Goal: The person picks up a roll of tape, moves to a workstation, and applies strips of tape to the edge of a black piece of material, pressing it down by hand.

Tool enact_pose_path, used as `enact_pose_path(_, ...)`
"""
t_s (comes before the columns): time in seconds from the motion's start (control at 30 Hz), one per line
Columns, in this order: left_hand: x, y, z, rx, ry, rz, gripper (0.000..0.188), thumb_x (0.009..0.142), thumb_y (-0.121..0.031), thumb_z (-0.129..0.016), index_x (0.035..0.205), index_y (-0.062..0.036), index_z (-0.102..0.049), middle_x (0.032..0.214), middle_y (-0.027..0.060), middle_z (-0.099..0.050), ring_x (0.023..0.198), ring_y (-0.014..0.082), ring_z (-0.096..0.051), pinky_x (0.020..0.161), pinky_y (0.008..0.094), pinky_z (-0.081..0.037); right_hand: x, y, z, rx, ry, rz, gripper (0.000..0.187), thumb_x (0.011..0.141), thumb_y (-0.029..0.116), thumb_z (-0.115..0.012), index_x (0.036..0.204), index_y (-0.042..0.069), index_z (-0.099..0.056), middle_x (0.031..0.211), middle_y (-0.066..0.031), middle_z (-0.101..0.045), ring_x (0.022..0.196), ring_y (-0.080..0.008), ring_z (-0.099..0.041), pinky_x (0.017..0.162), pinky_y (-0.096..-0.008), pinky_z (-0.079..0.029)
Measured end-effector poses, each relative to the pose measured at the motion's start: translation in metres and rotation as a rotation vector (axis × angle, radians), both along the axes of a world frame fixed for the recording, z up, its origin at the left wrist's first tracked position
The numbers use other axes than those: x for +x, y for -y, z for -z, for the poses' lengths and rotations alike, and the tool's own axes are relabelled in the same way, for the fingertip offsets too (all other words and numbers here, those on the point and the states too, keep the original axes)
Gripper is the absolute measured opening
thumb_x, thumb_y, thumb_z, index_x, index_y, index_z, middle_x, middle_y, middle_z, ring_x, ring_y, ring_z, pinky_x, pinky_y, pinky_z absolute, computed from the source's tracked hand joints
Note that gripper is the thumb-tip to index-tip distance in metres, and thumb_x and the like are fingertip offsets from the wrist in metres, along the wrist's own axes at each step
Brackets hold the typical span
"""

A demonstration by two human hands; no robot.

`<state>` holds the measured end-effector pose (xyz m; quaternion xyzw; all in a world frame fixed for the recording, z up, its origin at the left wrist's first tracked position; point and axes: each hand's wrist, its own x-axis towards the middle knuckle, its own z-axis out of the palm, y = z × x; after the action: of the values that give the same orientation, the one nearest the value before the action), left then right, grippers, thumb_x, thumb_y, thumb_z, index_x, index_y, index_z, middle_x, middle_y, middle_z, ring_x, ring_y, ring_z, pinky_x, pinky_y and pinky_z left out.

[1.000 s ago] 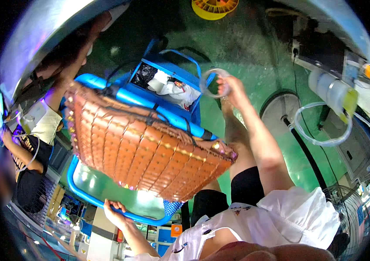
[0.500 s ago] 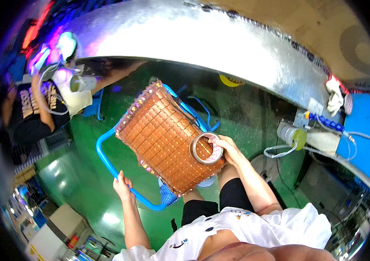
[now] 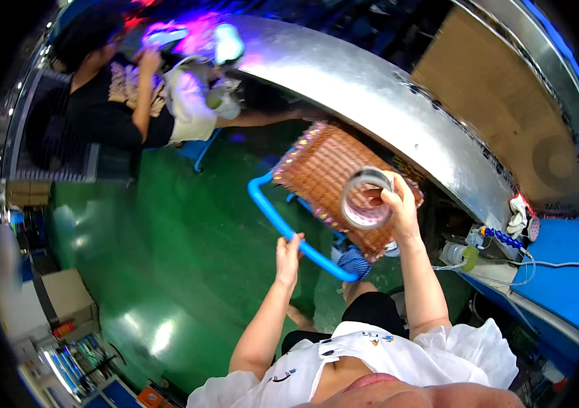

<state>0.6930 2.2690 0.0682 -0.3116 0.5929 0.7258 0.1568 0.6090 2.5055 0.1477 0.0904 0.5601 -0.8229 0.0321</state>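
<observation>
My left hand [image 3: 288, 262] is closed round the blue tubular frame [image 3: 272, 214] of a chair. On the chair lies a brown woven seat mat [image 3: 323, 160] with a frilly patterned border. In my right hand [image 3: 401, 209] is a wide roll of tape [image 3: 369, 219], with its ring held by fingers and thumb. The roll is above the mat's right part and hides some of it. Below the mat, a patch of blue mesh [image 3: 354, 260] shows at the frame's near corner.
A curved metal worktop [image 3: 350, 75] runs beyond the chair, with a cardboard sheet [image 3: 500, 102] at upper right. A co-worker in a black shirt [image 3: 99, 102] sits at upper left. To the right are a blue surface [image 3: 561, 251] and a clear container [image 3: 454, 254] with tubing.
The chair has moved right and nearer the metal worktop, with my left hand still on its frame. My right hand has shifted right and up with the tape. The view has also turned.
</observation>
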Motion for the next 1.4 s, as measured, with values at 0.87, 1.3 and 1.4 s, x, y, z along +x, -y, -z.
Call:
enact_pose_path(0.87,0.121,0.841,-0.268,-0.417,-0.821,-0.921,0.037,0.091,-0.018,-0.047,0.123,0.0000,-0.043,0.107,0.0081,-0.055,0.098,0.0151,-0.052,0.087,0.0278,-0.041,0.072,1.003,-0.196,-0.323,-0.619,-1.302,0.067,0.076,0.015,-0.065,0.132,0.000,-0.031,0.121,-0.0118,-0.046,0.111,-0.0174,-0.044,0.093,-0.0312,-0.036)
enact_pose_path(1.3,0.142,1.233,-0.260,-0.006,-0.658,-1.448,0.036,0.086,-0.013,-0.053,0.117,0.0008,-0.042,0.108,0.0116,-0.054,0.096,0.0230,-0.056,0.082,0.0370,-0.048,0.057,1.447,-0.197,-0.424,-0.365,-1.689,0.044,0.085,0.010,-0.053,0.126,0.000,-0.039,0.108,-0.0080,-0.053,0.093,-0.0110,-0.051,0.077,-0.0244,-0.043)
enact_pose_path(1.4,0.116,1.332,-0.247,0.013,-0.611,-1.331,0.032,0.089,-0.013,-0.046,0.117,0.0016,-0.043,0.108,0.0115,-0.054,0.096,0.0215,-0.056,0.083,0.0359,-0.048,0.033,1.535,-0.190,-0.381,-0.303,-1.698,0.043,0.087,0.011,-0.052,0.126,0.000,-0.038,0.097,-0.0042,-0.054,0.083,-0.0088,-0.050,0.071,-0.0241,-0.043)
